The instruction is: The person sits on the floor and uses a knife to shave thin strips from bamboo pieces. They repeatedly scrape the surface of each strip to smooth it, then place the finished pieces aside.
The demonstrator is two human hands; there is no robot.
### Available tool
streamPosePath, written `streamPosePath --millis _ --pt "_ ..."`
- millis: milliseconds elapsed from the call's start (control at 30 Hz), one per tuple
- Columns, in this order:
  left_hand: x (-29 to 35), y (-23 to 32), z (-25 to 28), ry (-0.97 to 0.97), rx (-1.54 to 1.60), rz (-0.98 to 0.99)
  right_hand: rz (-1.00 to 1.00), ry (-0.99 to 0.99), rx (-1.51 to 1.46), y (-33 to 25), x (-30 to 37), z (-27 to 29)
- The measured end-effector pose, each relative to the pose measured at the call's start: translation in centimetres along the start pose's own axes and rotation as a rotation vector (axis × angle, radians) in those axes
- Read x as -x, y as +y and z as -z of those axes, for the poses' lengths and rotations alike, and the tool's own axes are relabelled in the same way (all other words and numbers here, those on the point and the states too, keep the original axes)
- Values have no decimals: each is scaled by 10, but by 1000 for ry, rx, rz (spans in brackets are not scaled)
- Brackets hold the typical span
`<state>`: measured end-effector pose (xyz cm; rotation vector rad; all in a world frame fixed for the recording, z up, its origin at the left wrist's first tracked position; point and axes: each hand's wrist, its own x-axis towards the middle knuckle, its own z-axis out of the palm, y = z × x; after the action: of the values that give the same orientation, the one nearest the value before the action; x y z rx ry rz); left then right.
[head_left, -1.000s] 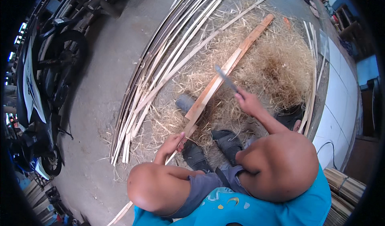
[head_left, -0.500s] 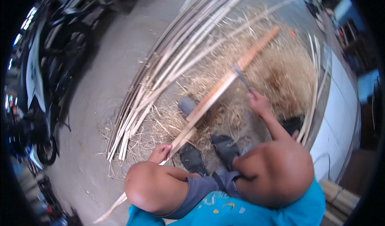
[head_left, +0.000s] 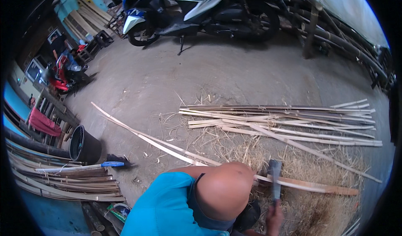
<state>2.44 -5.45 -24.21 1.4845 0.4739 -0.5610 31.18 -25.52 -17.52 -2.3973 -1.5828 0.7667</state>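
A long bamboo strip (head_left: 167,146) runs across the concrete floor from the left to a wider brown end (head_left: 331,190) over the shavings. A dark-bladed knife (head_left: 275,175) stands across this strip, edge down on it. My right hand (head_left: 274,219) grips the knife's handle at the lower edge. My bare knee (head_left: 224,192) and blue shirt (head_left: 167,206) fill the lower middle. My left hand is hidden, probably behind the knee.
A pile of split bamboo strips (head_left: 284,123) lies beyond, with straw-like shavings (head_left: 322,211) around the work spot. A white and blue scooter (head_left: 201,5) and a red one (head_left: 67,70) stand behind. At left are a black bucket (head_left: 83,146), a blue-handled broom (head_left: 104,164) and bundled bamboo (head_left: 63,183).
The head has turned, so the floor, scooters and bucket now show. The left hand that held the strip's near end is out of sight. The knife still sits on the strip.
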Motion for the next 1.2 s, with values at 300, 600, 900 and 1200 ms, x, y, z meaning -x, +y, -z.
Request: streamPosePath --millis 300,600,900,1200 --pt "87 119 17 170 93 -304 -62 469 -93 134 -54 34" --pt "243 291 -60 1232 695 -380 46 230 -45 64 -36 5" --pt "1 46 93 417 230 -74 34 108 -121 26 -22 0" --pt "-7 -12 68 261 160 190 -67 258 -312 35 -26 -27"
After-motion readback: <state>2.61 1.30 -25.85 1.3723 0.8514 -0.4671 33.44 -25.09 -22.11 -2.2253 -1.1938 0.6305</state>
